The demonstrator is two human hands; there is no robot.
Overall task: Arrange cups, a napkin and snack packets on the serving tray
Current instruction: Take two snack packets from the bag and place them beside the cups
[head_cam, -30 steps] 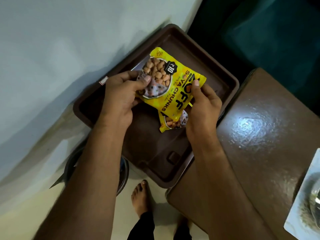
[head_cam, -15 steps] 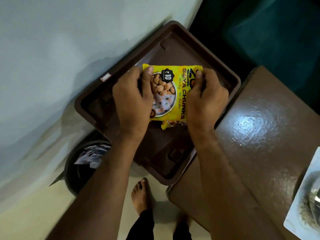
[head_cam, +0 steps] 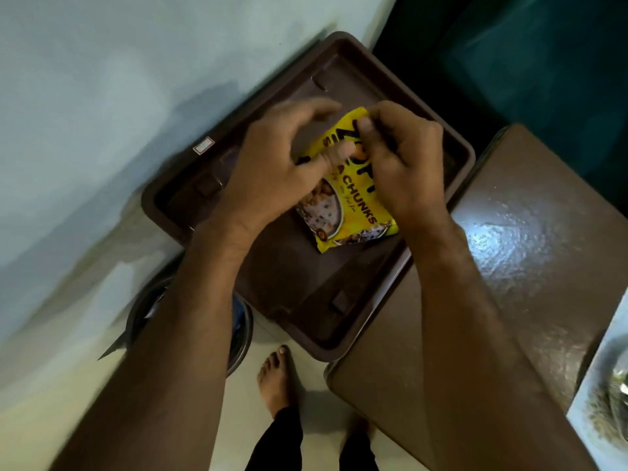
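A brown serving tray (head_cam: 163, 212) lies between the wall and a table. On its floor rests a yellow soya chunks packet (head_cam: 353, 212), and the edge of a second yellow packet (head_cam: 365, 236) peeks out beneath it. My right hand (head_cam: 404, 164) pinches the top packet's upper edge. My left hand (head_cam: 272, 171) is blurred; its fingers are spread and raised over the packet's left side, with only the thumb near the packet. No cups or napkin are visible on the tray.
A glossy brown table (head_cam: 509, 249) adjoins the tray on the right, with a pale plate-like object (head_cam: 598, 402) at its right edge. A round steel container (head_cam: 243, 331) stands on the floor under my left forearm. My bare foot (head_cam: 275, 379) is below the tray.
Both hands brought the yellow packet down onto the tray and turned it. The left hand's fingers have lifted off it; the right hand moved to its top edge.
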